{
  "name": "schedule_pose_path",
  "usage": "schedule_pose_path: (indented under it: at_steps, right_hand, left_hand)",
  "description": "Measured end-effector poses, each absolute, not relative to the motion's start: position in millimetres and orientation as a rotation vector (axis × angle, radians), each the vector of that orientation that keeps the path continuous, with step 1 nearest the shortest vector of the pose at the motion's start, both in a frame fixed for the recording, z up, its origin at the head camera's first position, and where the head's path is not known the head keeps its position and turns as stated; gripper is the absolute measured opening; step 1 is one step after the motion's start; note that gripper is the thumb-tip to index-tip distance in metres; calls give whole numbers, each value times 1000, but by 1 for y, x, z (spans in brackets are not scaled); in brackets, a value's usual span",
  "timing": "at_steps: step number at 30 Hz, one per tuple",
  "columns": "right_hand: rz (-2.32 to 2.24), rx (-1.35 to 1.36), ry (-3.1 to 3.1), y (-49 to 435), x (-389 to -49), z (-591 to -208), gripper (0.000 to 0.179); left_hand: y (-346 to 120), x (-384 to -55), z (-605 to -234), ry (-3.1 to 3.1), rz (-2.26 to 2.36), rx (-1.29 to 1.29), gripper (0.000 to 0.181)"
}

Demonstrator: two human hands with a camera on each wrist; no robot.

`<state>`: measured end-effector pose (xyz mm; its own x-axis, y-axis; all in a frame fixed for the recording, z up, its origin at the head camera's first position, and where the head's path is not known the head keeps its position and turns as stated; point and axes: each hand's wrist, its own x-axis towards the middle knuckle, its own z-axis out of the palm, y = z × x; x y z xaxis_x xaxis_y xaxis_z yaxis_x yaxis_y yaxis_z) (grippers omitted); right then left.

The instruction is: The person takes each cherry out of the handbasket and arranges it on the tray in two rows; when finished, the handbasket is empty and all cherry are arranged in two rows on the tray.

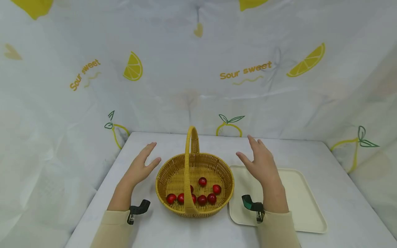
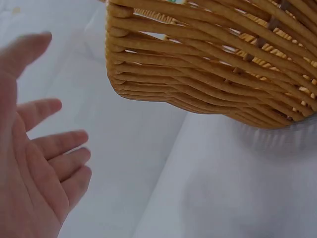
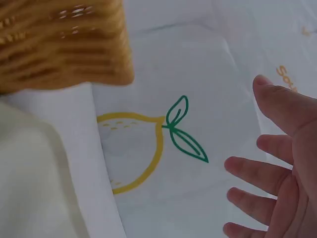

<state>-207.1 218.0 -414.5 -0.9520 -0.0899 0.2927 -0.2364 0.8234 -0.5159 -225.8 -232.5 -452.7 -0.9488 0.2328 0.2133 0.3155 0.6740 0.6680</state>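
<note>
A yellow-brown wicker basket with a tall arched handle stands mid-table. Several dark red cherries lie inside it, mostly along the near side; the handle partly hides some. To the basket's left, my left hand is raised with fingers extended and thumb apart, holding nothing. In the left wrist view its fingers are spread a little away from the woven wall. On the other side, my right hand hovers over the cream tray, fingers and thumb spread, also holding nothing.
The tray lies flat right of the basket, its left edge close to the basket's side. White cloth printed with lemons hangs behind and around the white table. Dark wrist mounts sit on both forearms.
</note>
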Motion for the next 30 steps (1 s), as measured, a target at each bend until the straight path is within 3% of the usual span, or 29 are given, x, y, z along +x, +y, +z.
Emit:
schedule_pose_path:
  at_steps: [11,19,30]
  right_hand:
    - [1152,396,-2726,187,-197,-410,62]
    - [1326,549,-2671,159,-201,-413,50]
    - [1466,682,-2785,138,-203,-431,48]
  left_hand:
    - [-238,-226,-460,-2512,-1722,-720,60]
    - [-235,-232,-472,-2641,-1731,-686,57]
    - [-227,-234,-482,-2612,-1827,-746,50]
